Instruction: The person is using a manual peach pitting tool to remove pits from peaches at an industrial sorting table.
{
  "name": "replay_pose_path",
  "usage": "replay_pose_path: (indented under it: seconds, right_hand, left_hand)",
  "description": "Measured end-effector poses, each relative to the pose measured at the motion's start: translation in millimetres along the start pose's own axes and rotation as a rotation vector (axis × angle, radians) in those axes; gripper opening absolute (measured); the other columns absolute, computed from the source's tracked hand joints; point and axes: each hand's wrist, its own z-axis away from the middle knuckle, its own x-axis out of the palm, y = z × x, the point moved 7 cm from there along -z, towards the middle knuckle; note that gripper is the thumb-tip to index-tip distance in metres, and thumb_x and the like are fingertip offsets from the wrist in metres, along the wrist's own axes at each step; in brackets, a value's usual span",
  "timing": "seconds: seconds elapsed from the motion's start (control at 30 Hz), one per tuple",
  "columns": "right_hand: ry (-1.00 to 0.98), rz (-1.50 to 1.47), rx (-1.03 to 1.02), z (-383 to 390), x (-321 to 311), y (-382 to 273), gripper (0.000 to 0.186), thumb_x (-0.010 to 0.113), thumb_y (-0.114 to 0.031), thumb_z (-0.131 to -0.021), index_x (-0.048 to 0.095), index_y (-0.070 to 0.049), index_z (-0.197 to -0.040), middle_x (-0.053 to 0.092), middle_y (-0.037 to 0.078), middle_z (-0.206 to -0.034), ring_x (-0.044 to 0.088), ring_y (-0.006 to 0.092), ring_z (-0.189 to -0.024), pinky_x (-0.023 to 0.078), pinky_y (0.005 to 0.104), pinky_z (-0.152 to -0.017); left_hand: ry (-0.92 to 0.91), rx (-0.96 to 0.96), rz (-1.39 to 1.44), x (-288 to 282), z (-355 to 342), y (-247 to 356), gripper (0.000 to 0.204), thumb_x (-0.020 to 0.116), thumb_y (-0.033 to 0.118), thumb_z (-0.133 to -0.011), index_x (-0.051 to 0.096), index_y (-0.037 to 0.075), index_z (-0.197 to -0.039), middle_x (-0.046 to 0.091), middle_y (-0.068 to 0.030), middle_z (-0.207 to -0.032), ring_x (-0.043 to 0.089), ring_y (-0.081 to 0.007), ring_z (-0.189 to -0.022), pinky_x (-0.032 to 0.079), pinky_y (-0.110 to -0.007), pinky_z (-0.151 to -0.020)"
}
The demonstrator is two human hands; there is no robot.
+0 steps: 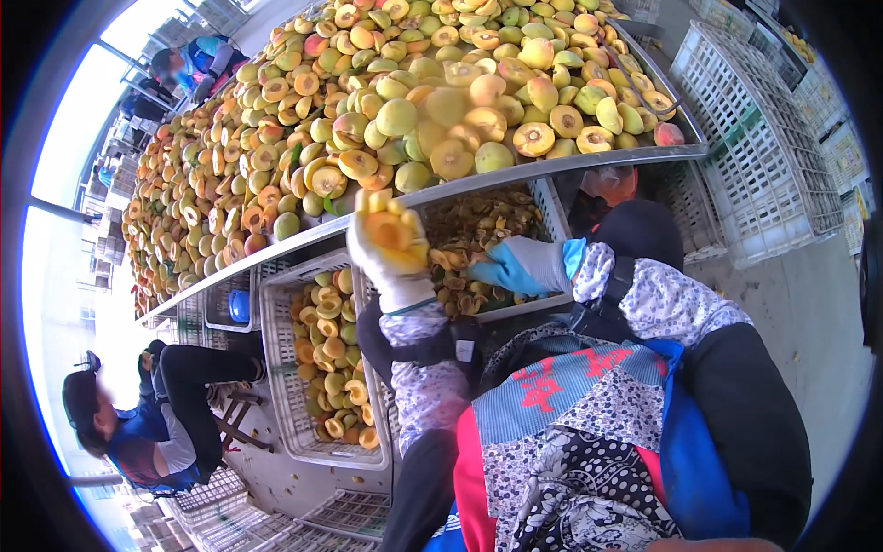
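Note:
My left hand (394, 262), in a white and yellow glove, is raised at the table's front edge. Its fingers are closed round a peach half (384, 230) with orange flesh. My right hand (529, 266), in a blue and grey glove, is lower, over a crate (552, 213) of brown peach scraps (487, 221). The right fingers are bent together, and what they hold, if anything, is too unclear to name. Beyond both hands, whole and halved peaches (395, 118) are heaped on a metal-edged table (589, 166).
A white crate (276, 368) of peach halves stands left of my legs. Stacked white crates (736, 138) rise at the right. One person (138, 432) sits at the left; another (198, 64) is at the far left. A blue object (239, 305) sits in a bin under the table.

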Motion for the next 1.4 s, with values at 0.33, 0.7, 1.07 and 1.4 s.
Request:
replay_pose_path:
  seconds: [0.33, 0.7, 1.07, 1.4]
  right_hand:
    - [0.557, -0.016, -0.184, 19, -39, -17, 0.034, 0.063, -0.035, -0.092, 0.065, -0.002, -0.099, 0.068, 0.024, -0.090, 0.066, 0.0409, -0.090, 0.052, 0.0450, -0.075]
    - [0.635, -0.066, -0.478, -27, -46, -70, 0.026, 0.065, -0.023, -0.092, 0.059, 0.000, -0.102, 0.067, 0.021, -0.084, 0.069, 0.0349, -0.082, 0.051, 0.0415, -0.068]
    - [0.670, -0.125, -0.504, -23, -68, -77, 0.035, 0.059, -0.038, -0.095, 0.058, -0.003, -0.093, 0.063, 0.024, -0.074, 0.063, 0.0450, -0.072, 0.048, 0.0486, -0.058]
    - [0.664, -0.073, -0.455, -20, -64, -65, 0.037, 0.059, -0.037, -0.095, 0.058, 0.000, -0.097, 0.064, 0.027, -0.080, 0.061, 0.0480, -0.078, 0.048, 0.0515, -0.063]
  left_hand:
    - [0.582, 0.553, -1.461, -39, 33, 198, 0.033, 0.058, 0.014, -0.090, 0.066, -0.005, -0.116, 0.070, -0.0116, -0.102, 0.065, -0.0186, -0.089, 0.052, -0.029, -0.079]
    - [0.163, 0.596, -2.037, 43, -93, 59, 0.066, 0.067, 0.040, -0.079, 0.055, 0.000, -0.129, 0.065, -0.0221, -0.111, 0.064, -0.0289, -0.101, 0.049, -0.036, -0.090]
    - [-0.231, 0.564, -1.123, 63, -14, 25, 0.039, 0.060, 0.019, -0.092, 0.058, -0.002, -0.124, 0.063, -0.0126, -0.114, 0.062, -0.0226, -0.101, 0.052, -0.034, -0.089]
    - [-0.099, 0.069, -0.329, 39, -13, -16, 0.058, 0.044, 0.046, -0.099, 0.052, -0.002, -0.130, 0.060, -0.0152, -0.120, 0.060, -0.0286, -0.106, 0.050, -0.041, -0.093]
